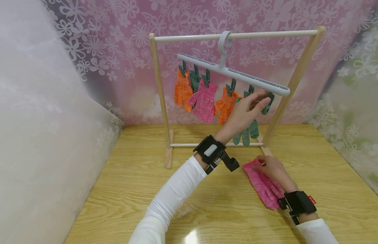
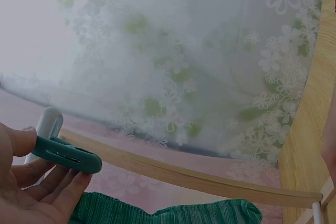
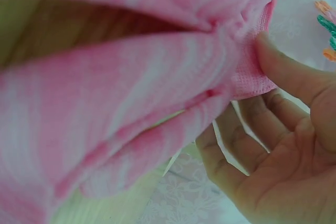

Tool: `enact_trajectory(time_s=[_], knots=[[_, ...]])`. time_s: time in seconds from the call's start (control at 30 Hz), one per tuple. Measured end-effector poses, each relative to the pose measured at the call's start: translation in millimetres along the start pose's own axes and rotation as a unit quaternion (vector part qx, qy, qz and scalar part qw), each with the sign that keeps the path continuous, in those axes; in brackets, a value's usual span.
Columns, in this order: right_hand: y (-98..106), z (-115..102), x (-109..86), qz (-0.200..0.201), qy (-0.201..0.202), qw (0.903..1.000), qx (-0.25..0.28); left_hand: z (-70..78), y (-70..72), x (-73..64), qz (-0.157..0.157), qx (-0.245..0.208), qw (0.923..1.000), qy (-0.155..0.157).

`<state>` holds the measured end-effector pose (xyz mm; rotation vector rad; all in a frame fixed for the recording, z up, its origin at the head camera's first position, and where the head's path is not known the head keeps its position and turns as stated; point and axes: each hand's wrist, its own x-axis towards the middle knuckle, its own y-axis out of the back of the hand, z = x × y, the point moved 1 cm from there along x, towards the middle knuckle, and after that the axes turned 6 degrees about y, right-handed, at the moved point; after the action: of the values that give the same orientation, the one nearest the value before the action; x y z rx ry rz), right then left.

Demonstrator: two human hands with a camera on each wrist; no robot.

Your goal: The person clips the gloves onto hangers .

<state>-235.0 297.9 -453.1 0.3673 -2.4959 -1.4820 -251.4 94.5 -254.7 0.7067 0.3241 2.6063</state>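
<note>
My left hand (image 1: 245, 110) is raised to the right end of a white clip hanger (image 1: 256, 80). Its thumb and fingers pinch a dark green clothespin (image 2: 68, 155) there. A green glove (image 1: 246, 135) hangs just left of that clip, partly covered by the hand. Lower down, my right hand (image 1: 272, 169) holds a pink glove (image 1: 263, 188) by its cuff (image 3: 252, 72), thumb against fingers. The pink glove's fingers point toward my right wrist, just above or on the table; I cannot tell which.
The hanger tilts down to the right from the white bar (image 1: 189, 37) of a wooden rack (image 1: 160, 91). Clothespins on it hold an orange glove (image 1: 183, 89), a pink glove (image 1: 203, 100), another orange glove (image 1: 227, 106) and a partly hidden green one. The rack stands on a wood-grain table (image 1: 131, 196) before floral curtains.
</note>
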Motion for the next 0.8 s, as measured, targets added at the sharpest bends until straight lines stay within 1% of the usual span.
enact_trajectory(time_s=[0.1,0.4,0.5,0.6,0.7,0.8], knots=[[1,-4,-0.4,0.010,0.002,0.9999,0.002,-1.5,-0.1,0.4,-0.001,-0.002,1.0000,-0.001],[3,-10,-0.8,0.061,0.006,0.9981,0.006,-4.3,0.4,0.2,-0.001,-0.008,1.0000,0.004],[4,-14,-2.1,0.075,0.011,0.9970,0.017,-4.5,0.3,-0.1,-0.004,-0.011,0.9999,0.005],[7,-18,-3.2,0.088,0.018,0.9955,0.029,-5.2,0.7,-0.1,-0.005,-0.014,0.9998,0.012],[10,-22,-4.3,0.101,0.028,0.9936,0.042,-5.7,1.2,0.1,-0.006,-0.018,0.9998,0.009],[13,-25,-5.5,0.113,0.033,0.9918,0.050,-5.8,1.4,0.2,-0.007,-0.022,0.9997,0.012]])
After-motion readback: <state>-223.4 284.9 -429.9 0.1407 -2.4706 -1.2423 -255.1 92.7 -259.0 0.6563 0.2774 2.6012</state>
